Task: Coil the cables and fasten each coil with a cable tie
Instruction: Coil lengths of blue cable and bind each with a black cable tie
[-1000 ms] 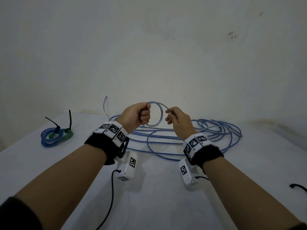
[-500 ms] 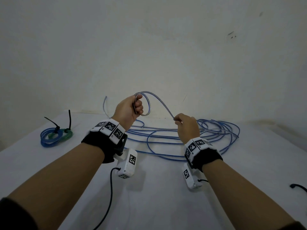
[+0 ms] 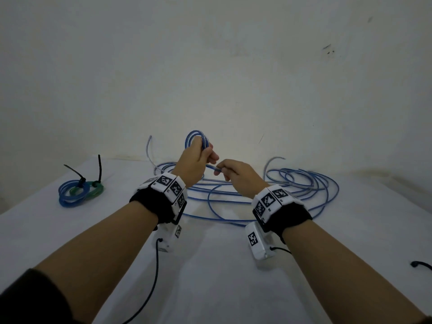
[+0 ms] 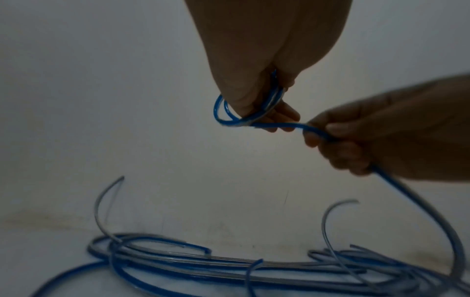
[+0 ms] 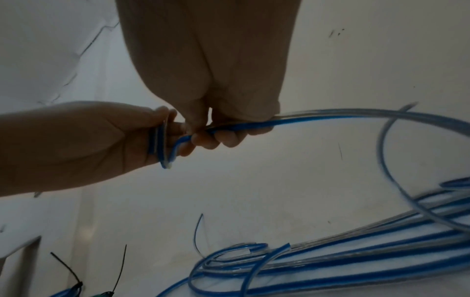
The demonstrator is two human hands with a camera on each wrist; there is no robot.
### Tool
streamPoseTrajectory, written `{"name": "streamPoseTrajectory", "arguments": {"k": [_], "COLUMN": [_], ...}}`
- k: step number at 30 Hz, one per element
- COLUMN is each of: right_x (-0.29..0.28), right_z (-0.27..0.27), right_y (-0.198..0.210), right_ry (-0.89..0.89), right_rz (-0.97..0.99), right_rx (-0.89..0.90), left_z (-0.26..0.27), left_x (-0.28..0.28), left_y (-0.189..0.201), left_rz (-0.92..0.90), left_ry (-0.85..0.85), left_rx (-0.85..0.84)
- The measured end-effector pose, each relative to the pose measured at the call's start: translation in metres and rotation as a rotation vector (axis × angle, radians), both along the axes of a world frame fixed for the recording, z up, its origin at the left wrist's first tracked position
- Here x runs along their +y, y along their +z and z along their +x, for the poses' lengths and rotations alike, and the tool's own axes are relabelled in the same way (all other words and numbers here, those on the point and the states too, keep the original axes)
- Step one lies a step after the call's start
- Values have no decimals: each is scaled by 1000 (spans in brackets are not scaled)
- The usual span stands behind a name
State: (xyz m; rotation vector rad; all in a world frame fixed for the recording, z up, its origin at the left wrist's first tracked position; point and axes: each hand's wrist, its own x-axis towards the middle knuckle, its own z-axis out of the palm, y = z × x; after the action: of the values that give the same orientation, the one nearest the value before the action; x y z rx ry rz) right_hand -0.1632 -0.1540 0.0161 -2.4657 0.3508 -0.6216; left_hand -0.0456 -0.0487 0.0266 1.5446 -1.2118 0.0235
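My left hand [image 3: 198, 153] is raised above the table and grips a small coil [image 3: 196, 136] of blue cable, two or three loops wound round its fingers [image 4: 277, 114]. Just to the right, my right hand [image 3: 230, 170] pinches the same blue cable [image 4: 284, 125] a short way from the coil, fingers curled over it [image 5: 223, 138]. From the right hand the cable [image 5: 356, 113] arcs away and down into a loose pile of blue cables [image 3: 268, 190] spread over the white table [image 3: 210, 277].
Two finished coils, one blue [image 3: 70, 194] and one green [image 3: 93, 187], lie at the far left, each with a black cable tie [image 3: 99, 167] sticking up. A black cable end [image 3: 420, 264] lies at the right edge. A white wall stands close behind the table.
The single wide loop between my hands has become a small multi-loop coil in the left hand. The right hand dropped, then came back close to the left, feeding cable in.
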Motion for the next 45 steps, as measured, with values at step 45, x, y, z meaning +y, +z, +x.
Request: {"name": "streamPoseTrajectory", "arguments": {"k": [45], "right_x": [-16], "right_z": [7], "right_y": [-11], "right_ry": [-492], "right_rz": [-158], "right_rx": [-152], "left_z": [21], "left_x": [38], "left_y": [24], "left_rz": [-84], "left_ry": [-364], "left_rx": [747]}}
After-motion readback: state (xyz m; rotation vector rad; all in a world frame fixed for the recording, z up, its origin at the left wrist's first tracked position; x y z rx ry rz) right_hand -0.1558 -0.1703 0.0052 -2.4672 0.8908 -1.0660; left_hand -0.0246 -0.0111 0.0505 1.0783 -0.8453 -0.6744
